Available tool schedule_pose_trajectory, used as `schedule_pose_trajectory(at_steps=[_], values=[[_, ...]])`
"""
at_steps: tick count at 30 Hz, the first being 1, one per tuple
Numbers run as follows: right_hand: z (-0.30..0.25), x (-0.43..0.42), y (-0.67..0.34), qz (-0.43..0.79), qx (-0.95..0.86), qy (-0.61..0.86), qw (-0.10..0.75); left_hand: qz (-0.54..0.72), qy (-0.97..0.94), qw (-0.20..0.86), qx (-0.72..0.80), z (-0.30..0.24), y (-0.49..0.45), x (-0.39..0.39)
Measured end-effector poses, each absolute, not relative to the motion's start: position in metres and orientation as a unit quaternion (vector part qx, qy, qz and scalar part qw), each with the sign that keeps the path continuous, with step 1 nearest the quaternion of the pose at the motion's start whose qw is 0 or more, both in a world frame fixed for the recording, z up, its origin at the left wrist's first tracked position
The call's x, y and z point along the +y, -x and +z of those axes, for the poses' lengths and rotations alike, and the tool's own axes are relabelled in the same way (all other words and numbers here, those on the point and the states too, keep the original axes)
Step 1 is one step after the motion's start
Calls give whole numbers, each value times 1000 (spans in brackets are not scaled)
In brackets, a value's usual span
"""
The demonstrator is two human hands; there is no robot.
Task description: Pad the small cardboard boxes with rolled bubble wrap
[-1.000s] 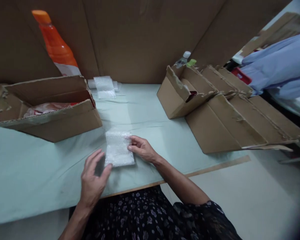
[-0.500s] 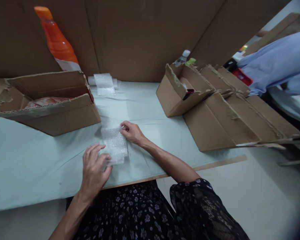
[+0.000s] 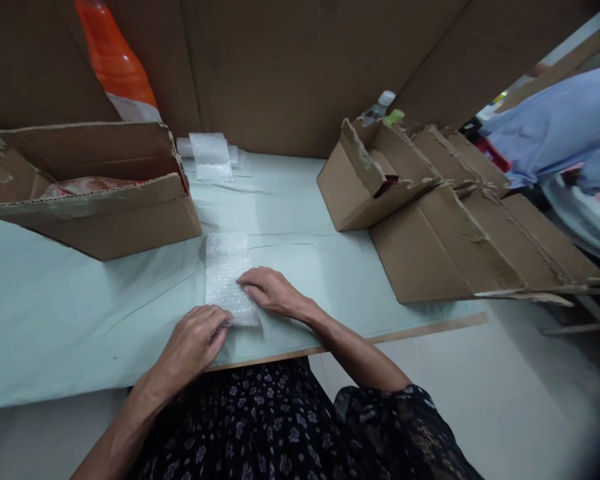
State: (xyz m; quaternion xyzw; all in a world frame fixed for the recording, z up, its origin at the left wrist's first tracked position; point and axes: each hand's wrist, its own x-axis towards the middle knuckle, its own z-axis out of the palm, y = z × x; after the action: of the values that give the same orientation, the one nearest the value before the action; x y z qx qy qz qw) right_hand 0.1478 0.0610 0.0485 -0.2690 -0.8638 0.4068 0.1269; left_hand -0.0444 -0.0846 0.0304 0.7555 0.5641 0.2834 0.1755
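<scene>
A clear bubble wrap sheet [image 3: 225, 267] lies lengthwise on the cloth-covered table before me. Its near left corner is pinched between the thumb and fingers of my left hand [image 3: 195, 335]. My right hand [image 3: 274, 292] rests on the sheet's right side, fingers stretched out over the bubbles and thumb just below them. Farther back, another piece of bubble wrap [image 3: 211, 157] is draped over a pale roll by the cardboard wall.
An open cardboard box [image 3: 145, 223] holding a plastic-wrapped item stands left, an orange bottle [image 3: 123, 67] behind it. Several cut boxes [image 3: 430, 233] line the right, bottle tops showing above one. A person in a blue garment [image 3: 560, 120] is beyond. The table's wooden edge [image 3: 430, 327] runs near me.
My right hand has left the sheet's far right corner and moved nearer, down its right side. My left fingers have closed on the near corner. The sheet looks flatter.
</scene>
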Motion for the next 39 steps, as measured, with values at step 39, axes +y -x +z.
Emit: schedule_pose_trajectory(at_steps=[39], values=[[38,5,-160,848,-467,252,3,294,-603,405,621,33,91,6]])
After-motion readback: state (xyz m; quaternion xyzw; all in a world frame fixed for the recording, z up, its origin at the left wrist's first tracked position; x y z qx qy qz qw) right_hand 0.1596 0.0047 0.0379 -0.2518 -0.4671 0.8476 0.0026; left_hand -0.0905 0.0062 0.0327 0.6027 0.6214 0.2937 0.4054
